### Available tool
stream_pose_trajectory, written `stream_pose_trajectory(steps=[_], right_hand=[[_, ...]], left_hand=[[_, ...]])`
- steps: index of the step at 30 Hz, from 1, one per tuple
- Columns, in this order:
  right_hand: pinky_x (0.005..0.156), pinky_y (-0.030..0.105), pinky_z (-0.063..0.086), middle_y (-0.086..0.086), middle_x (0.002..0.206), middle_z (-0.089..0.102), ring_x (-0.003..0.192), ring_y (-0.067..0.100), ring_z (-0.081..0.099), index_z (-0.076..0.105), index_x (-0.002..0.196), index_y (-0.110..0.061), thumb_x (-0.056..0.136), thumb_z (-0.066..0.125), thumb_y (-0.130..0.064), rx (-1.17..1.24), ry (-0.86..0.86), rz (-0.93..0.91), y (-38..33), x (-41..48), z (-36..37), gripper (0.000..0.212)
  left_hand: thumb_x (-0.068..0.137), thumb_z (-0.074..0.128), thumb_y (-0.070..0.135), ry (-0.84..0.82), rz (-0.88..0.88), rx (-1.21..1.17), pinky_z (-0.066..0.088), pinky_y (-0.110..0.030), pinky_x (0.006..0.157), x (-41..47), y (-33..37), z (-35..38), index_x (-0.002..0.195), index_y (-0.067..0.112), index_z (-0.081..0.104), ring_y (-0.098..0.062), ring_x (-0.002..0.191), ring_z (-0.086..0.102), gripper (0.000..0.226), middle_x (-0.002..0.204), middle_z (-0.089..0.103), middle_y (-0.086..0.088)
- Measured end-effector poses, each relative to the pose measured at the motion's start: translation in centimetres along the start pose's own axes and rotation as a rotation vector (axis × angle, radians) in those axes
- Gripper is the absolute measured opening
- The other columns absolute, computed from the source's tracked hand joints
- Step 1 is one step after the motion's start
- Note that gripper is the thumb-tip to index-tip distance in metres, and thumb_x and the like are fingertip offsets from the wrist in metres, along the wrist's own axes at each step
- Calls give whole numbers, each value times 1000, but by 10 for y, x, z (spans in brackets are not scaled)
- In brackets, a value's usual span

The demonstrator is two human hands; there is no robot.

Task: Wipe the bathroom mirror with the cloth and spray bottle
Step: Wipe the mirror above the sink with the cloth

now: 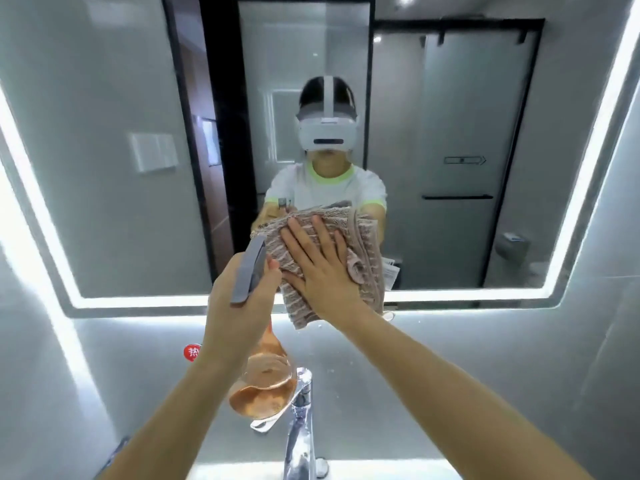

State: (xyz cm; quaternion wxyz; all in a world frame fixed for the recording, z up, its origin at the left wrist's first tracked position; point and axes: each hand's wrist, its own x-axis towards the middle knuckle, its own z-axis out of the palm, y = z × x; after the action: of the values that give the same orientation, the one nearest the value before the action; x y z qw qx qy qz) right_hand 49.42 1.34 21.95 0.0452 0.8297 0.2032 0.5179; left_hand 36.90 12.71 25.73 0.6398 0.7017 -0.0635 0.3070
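One red sticker (191,352) reading "热"; cloth (304,233) against mirror (104,168)

**Cloth flat on the mirror, bottle beside it**

My pinkish-brown ribbed cloth (313,237) lay folded and pressed flat against the mirror (104,168), low at its centre, its bottom corner hanging past the lit lower edge. My spray bottle (263,382), clear amber with a grey trigger head, stood upright just left of the cloth.

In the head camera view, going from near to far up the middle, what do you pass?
Chrome faucet → amber spray bottle held in the left hand → right hand flat on the striped cloth → mirror.
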Motion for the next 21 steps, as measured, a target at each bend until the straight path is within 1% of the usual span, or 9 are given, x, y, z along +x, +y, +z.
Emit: stream_pose_trajectory(steps=[2,3,4,7,11,15,17,19,21], right_hand=[[114,38,-3,-5,147,40,139,24,17,29,140,-21,88,39,-48,-7,9,-21,9,0,-5,60],[114,37,-1,-5,145,42,137,22,20,29,140,-21,88,37,-47,2,0,-34,15,-1,-9,59],[113,36,0,-5,145,42,136,21,21,28,140,-21,88,35,-46,15,-12,-46,21,-1,-13,58],[112,35,-1,-4,145,42,136,19,20,26,140,-21,88,32,-45,30,-45,-2,49,-10,-25,58],[113,32,-8,-1,148,38,137,19,16,22,143,-20,89,28,-50,15,-94,114,105,-32,-41,61],[112,31,-8,2,150,33,138,20,12,18,144,-19,93,10,-55,37,-109,299,145,-54,-50,63],[112,32,-7,3,151,31,138,21,10,16,144,-19,93,9,-55,53,-94,408,159,-65,-51,63],[113,33,-5,4,152,28,139,21,7,11,145,-20,92,8,-56,64,-85,495,172,-75,-51,64],[113,30,-9,4,153,26,139,21,5,8,145,-21,91,7,-58,64,-78,553,184,-85,-52,65]], left_hand=[[86,59,15,-18,11,-2,39,-37,66,-1,6,6,80,0,54,-20,64,38,17,62,40,-3],[86,58,15,-33,10,-10,39,-36,65,-2,9,11,77,6,56,-18,63,38,13,59,41,3],[87,57,14,-53,5,-19,38,-35,63,-4,12,16,72,15,58,-14,60,38,15,53,40,10],[87,56,12,-118,-19,-63,38,-32,62,-11,23,38,60,27,55,-10,54,34,31,45,35,12],[85,54,8,-177,11,-126,35,-35,67,-17,36,66,64,24,56,-18,66,36,27,63,38,-2],[85,57,13,-223,8,-140,43,-35,74,-22,46,91,81,44,64,-19,74,42,32,77,40,-6],[83,58,19,-235,22,-129,44,-36,74,-21,51,101,74,38,58,-20,72,42,21,75,41,-7],[79,57,25,-243,45,-120,49,-41,78,-19,58,111,77,23,54,-27,72,47,4,75,47,-14],[81,57,22,-257,83,-97,51,-46,77,-17,65,123,86,8,56,-27,69,49,15,69,49,-12]])
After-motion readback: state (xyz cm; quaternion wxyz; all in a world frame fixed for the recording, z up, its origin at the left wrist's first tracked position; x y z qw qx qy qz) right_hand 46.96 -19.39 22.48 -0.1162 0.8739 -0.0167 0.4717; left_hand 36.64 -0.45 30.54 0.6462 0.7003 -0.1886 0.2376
